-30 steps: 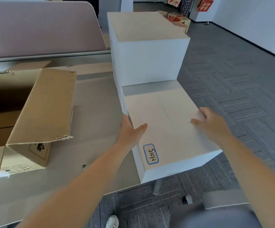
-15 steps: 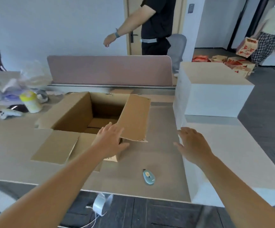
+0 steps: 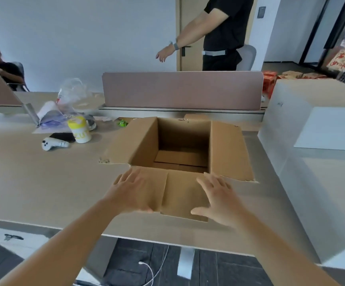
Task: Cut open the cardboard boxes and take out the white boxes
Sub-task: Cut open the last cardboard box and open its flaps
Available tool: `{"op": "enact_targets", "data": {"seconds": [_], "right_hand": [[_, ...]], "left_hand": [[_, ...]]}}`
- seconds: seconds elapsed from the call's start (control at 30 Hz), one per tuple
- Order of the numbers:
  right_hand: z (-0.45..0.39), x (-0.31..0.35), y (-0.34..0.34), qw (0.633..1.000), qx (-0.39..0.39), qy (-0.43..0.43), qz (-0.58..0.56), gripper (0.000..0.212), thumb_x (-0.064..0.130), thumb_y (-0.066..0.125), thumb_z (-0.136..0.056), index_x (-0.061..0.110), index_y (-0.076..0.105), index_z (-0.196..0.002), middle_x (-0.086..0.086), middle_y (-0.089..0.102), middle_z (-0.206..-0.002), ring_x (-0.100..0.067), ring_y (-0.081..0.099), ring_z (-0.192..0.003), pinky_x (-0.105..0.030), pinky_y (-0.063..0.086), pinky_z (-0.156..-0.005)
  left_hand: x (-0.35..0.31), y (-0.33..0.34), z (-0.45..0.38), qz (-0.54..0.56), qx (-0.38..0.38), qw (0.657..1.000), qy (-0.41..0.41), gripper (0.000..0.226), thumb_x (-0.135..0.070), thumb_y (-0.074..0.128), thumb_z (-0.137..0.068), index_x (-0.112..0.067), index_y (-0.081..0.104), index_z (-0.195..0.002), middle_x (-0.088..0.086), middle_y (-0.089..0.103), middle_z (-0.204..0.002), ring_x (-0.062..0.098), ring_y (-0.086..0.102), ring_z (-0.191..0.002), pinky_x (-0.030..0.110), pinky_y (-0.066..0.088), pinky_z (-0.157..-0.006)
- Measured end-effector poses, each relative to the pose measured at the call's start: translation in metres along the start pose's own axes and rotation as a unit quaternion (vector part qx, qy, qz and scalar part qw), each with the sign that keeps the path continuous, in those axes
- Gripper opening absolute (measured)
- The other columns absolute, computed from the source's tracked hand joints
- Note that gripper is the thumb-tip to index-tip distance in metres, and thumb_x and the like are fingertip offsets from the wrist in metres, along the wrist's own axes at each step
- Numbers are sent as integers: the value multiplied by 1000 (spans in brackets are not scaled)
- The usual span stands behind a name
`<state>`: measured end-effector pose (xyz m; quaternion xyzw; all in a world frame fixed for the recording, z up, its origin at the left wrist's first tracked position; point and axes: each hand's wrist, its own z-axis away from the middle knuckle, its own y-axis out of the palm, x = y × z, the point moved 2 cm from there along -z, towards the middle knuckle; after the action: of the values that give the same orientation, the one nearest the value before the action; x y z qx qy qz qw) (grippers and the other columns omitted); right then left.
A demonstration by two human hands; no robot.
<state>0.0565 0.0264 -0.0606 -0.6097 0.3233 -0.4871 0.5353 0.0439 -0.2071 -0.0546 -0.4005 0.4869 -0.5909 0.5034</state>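
An open brown cardboard box point(image 3: 225, 149) stands on the desk in front of me with its flaps spread out and nothing inside. My left hand point(image 3: 132, 190) lies flat, fingers straight, on the near flap at its left side. My right hand point(image 3: 219, 197) is spread over the same flap on the right. A low white box point(image 3: 320, 195) sits at the desk's right end, and a taller white box point(image 3: 291, 112) stands on it further back.
On the desk point(image 3: 43, 182) at the left lie a white controller point(image 3: 54, 144), a yellow-and-white cup point(image 3: 79, 130) and plastic bags point(image 3: 72, 100). A pink divider point(image 3: 182, 89) runs behind the box. One person stands beyond it; another sits far left.
My view swung left from the white boxes to the cardboard box. Both hands left the white box and now rest on the near flap. The blue cutter seen earlier is out of sight.
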Motion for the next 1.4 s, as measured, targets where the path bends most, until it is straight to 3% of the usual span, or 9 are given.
{"op": "enact_targets", "data": {"seconds": [0.2,0.43,0.6,0.7,0.87,1.03,1.2,1.3,1.4], "right_hand": [[1,17,26,996,33,77,36,103,62,61,-73,27,-2,-146,4,-13,-156,-23,-10,-144,-39,4,-117],[11,26,16,994,-13,105,26,87,61,57,-77,27,13,-144,8,13,-154,-16,15,-142,-32,17,-116],[15,30,-8,986,-94,127,-55,59,52,52,-86,19,41,-134,4,46,-138,-13,42,-124,-24,31,-101],[6,33,-22,960,-149,162,-175,58,54,50,-81,14,51,-123,-3,59,-121,-17,52,-109,-24,37,-83],[-17,26,-41,895,-250,206,-307,36,34,60,-86,10,51,-112,-2,59,-98,-15,52,-86,-24,39,-66],[-43,11,-27,836,-250,288,-393,38,42,58,-79,9,45,-65,-2,40,-62,-18,41,-60,-25,29,-51],[-60,-3,14,799,-192,309,-478,51,46,58,-84,13,54,-123,-2,59,-115,-26,52,-115,-38,40,-97],[-65,-7,33,772,-166,307,-531,48,42,59,-85,13,53,-123,-4,60,-115,-24,54,-110,-30,43,-82],[-70,-10,43,738,-142,322,-576,55,41,58,-86,10,44,-129,-3,52,-122,-20,48,-109,-26,33,-78]], "left_hand": [[28,14,-10,-37,4,997,71,105,-67,58,-73,-21,0,-148,-1,-10,-156,23,-7,-143,41,1,-116],[37,2,-10,17,-56,990,125,93,-70,57,-70,-23,25,-143,-5,19,-152,18,17,-138,35,14,-113],[47,-23,-15,165,-118,978,49,60,-66,63,-68,-25,58,-112,-6,63,-110,13,55,-96,31,49,-80],[50,-41,-18,196,-206,959,0,42,-62,63,-73,-22,61,-87,-5,65,-85,12,55,-79,26,41,-60],[59,-49,-35,399,-293,867,-59,28,-40,69,-78,-17,59,-90,0,61,-92,18,53,-84,28,39,-66],[59,-25,-55,543,-262,778,-179,52,-41,69,-78,-6,51,-112,9,57,-113,21,50,-93,30,36,-74],[42,11,-68,660,-129,698,-248,110,-66,77,-43,-2,47,-127,17,50,-128,30,49,-115,37,40,-96],[37,28,-76,702,-96,667,-231,127,-71,74,-27,-9,41,-133,8,48,-132,27,47,-120,36,37,-96],[34,34,-82,721,-86,652,-220,98,-53,76,-58,-9,34,-135,5,49,-127,23,50,-110,34,42,-91]]}}
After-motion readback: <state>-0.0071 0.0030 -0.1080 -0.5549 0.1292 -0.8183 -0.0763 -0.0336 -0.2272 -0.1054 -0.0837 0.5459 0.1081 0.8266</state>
